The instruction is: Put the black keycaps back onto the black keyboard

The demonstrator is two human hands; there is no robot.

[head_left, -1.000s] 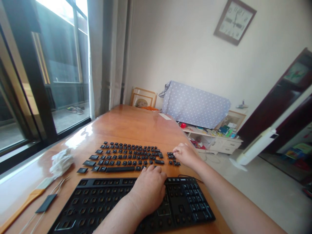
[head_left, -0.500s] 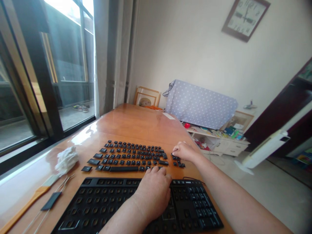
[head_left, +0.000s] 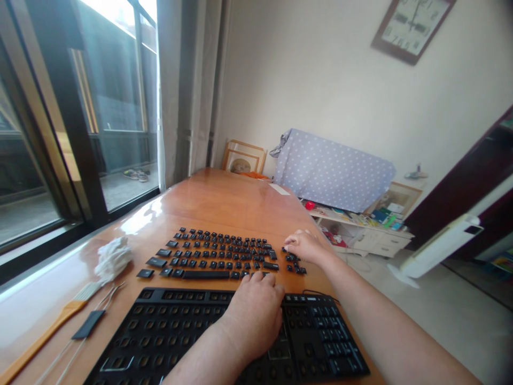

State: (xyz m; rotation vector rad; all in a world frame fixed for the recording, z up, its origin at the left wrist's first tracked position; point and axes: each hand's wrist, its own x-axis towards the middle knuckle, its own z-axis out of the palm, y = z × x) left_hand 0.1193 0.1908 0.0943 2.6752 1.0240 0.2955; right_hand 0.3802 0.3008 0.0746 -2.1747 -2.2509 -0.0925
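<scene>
My left hand (head_left: 258, 302) lies across a black keyboard (head_left: 168, 325), its fingers bent over the back edge and its palm hiding the middle. Most of the keyboard's left and centre shows bare key sockets; the number pad (head_left: 336, 334) still carries its keys. Beyond the keyboard, loose black keycaps (head_left: 216, 254) lie in rows on the table, with a long space bar (head_left: 206, 275) at the front. My right hand (head_left: 304, 246) reaches to a small group of keycaps (head_left: 295, 262) at the right, fingertips pinched at a keycap (head_left: 284, 249) there.
On the left of the brown table (head_left: 224, 198) lie a crumpled white cloth (head_left: 114, 256), an orange-handled brush (head_left: 60, 321) and a small dark tool with wire prongs (head_left: 88, 324). A cable (head_left: 316, 292) runs behind the keyboard. A cabinet (head_left: 377, 240) stands beyond the table's right side.
The view has shifted slightly. My right hand's fingers have moved a little at the right keycap group. My left hand stays on the keyboard.
</scene>
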